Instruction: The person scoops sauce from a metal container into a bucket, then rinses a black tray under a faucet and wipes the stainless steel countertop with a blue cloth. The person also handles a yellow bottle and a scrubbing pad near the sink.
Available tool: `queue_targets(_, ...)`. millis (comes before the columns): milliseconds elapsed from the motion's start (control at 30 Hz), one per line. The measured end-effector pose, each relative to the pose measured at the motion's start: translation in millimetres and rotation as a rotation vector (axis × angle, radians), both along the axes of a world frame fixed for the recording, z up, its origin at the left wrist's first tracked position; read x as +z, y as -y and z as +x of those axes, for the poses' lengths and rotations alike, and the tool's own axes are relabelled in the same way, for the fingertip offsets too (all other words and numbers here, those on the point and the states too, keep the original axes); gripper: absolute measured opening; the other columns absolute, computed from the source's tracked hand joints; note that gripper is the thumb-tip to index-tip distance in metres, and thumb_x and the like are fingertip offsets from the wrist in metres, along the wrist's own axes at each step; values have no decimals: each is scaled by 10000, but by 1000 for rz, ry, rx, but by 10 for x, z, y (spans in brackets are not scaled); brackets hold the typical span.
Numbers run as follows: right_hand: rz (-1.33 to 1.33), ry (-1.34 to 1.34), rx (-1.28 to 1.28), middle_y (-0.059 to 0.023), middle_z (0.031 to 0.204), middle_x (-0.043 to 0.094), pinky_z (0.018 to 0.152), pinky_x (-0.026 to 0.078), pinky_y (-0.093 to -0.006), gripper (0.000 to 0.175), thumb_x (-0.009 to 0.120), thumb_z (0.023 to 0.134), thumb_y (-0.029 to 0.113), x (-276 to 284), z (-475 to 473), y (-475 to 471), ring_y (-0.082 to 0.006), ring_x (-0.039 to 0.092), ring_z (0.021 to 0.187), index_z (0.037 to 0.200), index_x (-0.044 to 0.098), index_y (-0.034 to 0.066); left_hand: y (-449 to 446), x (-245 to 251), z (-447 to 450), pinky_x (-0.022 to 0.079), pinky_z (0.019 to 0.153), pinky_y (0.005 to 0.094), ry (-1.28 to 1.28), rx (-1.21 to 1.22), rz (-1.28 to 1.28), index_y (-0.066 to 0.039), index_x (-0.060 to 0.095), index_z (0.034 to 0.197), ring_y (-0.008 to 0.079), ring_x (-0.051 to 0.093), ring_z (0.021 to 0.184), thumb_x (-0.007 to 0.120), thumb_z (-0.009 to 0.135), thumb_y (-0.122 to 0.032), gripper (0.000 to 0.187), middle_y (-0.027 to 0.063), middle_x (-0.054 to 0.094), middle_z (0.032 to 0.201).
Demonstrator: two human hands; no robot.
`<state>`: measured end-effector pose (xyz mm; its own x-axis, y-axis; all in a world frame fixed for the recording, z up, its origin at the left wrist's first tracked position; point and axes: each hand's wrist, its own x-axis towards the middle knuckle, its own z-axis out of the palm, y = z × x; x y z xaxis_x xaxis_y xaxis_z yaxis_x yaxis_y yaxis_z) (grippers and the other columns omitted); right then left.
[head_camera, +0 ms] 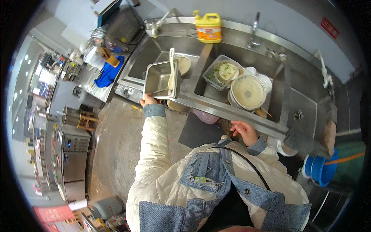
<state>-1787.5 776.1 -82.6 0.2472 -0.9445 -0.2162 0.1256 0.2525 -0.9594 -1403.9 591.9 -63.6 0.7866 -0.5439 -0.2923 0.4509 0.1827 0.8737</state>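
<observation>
My left hand (149, 100) grips the near rim of a rectangular stainless steel pan (158, 76), which is held over the front edge of the left sink basin (139, 62). A white long-handled spoon (172, 65) leans in the pan, beside a metal utensil (159, 91) near my fingers. Partly hidden behind the pan is a round bowl (184, 65) with pale contents. My right hand (245, 132) hangs in front of the sink's edge with nothing in it, its fingers loosely bent and apart.
The middle basin (210, 94) holds a white bucket of cloudy liquid (248, 91), a clear plastic container (220, 71) with food scraps, and white dishes (264, 82). A yellow detergent jug (208, 28) stands on the back ledge. Faucets (254, 32) rise behind; blue buckets (321, 168) sit at right.
</observation>
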Motion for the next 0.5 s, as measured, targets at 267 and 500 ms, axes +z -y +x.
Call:
queue_targets(267, 62, 58, 136, -74, 925, 632, 707, 490, -247, 273, 527, 968, 173, 114, 141, 865, -110, 571, 786, 1177, 590, 9, 388, -52, 926, 478, 456, 378, 27, 302, 78, -126, 371, 1236, 271, 588, 653, 550, 705, -122, 560, 153, 574, 901)
queue_targets(500, 122, 47, 100, -77, 918, 641, 714, 491, -249, 272, 523, 969, 170, -56, 719, 1412, -114, 576, 795, 1176, 594, 8, 1336, -402, 1343, 459, 434, 369, 142, 177, 177, -134, 387, 1231, 251, 554, 545, 558, 781, -184, 484, 151, 582, 837)
